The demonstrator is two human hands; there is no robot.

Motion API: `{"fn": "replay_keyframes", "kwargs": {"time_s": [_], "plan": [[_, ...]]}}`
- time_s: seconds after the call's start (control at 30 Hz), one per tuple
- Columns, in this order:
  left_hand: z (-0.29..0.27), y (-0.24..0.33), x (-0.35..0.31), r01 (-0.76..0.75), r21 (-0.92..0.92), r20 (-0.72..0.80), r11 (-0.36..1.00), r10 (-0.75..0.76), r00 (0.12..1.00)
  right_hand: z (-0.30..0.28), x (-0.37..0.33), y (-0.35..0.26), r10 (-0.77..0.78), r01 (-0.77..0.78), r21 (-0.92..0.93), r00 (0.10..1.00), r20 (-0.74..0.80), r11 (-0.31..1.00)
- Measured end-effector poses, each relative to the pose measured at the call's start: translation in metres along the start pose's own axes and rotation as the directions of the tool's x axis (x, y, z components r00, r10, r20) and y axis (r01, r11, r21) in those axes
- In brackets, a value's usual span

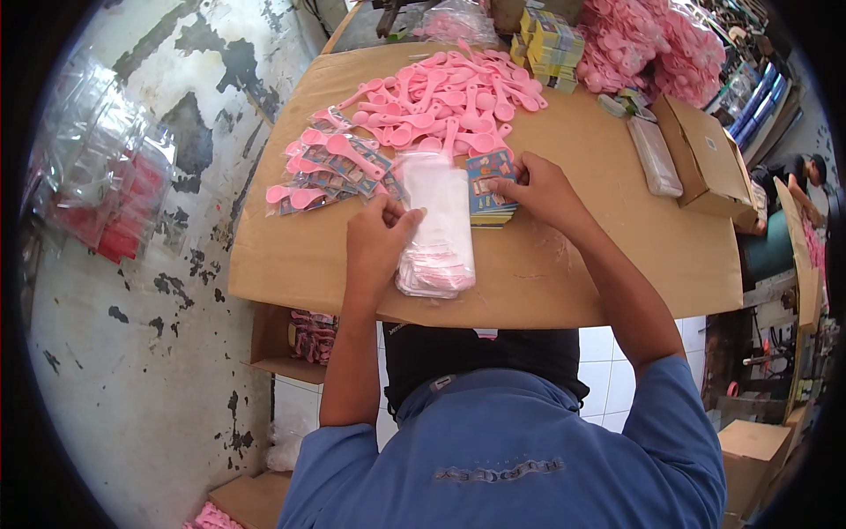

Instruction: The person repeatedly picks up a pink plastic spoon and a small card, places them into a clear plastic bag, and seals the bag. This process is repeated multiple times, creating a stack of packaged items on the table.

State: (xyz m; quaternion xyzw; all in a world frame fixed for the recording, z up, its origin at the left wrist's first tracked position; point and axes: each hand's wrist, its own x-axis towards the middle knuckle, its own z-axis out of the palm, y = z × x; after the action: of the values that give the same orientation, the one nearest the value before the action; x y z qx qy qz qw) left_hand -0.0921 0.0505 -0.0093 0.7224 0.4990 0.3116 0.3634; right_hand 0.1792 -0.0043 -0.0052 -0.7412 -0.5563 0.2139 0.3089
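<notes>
A stack of clear plastic bags (445, 216) lies on the table in front of me. My left hand (379, 231) is at its left edge, thumb and fingers pinched on a bag. To the right of the bags lies a stack of blue printed cards (490, 169). My right hand (539, 189) grips the top card at its right edge, thumb on its face. Beyond the bags spreads a heap of loose pink measuring spoons (441, 93). Left of the bags is a pile of packed bags (339, 163), each with a pink spoon and a card.
Brown cardboard covers the table (564, 273). At the back stand bundles of yellow cards (551, 48) and bagged pink spoons (648, 40). A cardboard box (705, 159) and another plastic bag stack (654, 157) sit at right. Bags hang on the left wall. A person (793, 181) is far right.
</notes>
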Motion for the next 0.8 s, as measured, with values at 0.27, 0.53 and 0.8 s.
{"fn": "replay_keyframes", "kwargs": {"time_s": [0.27,0.53,0.8], "plan": [[-0.002,-0.015,-0.002,-0.059,-0.129,-0.219,0.99,0.03,0.975,-0.027,-0.012,0.016,-0.183,0.178,-0.042,0.936,-0.302,0.983],[0.0,0.015,-0.021,-0.193,-0.76,-0.304,0.621,-0.078,0.949,-0.021,-0.107,-0.03,-0.011,0.039,0.566,0.998,-0.054,0.823],[0.032,0.048,-0.036,-0.045,-0.878,-0.086,0.476,-0.065,0.994,0.007,-0.123,-0.04,-0.019,-0.003,0.801,1.0,0.018,0.599]]}}
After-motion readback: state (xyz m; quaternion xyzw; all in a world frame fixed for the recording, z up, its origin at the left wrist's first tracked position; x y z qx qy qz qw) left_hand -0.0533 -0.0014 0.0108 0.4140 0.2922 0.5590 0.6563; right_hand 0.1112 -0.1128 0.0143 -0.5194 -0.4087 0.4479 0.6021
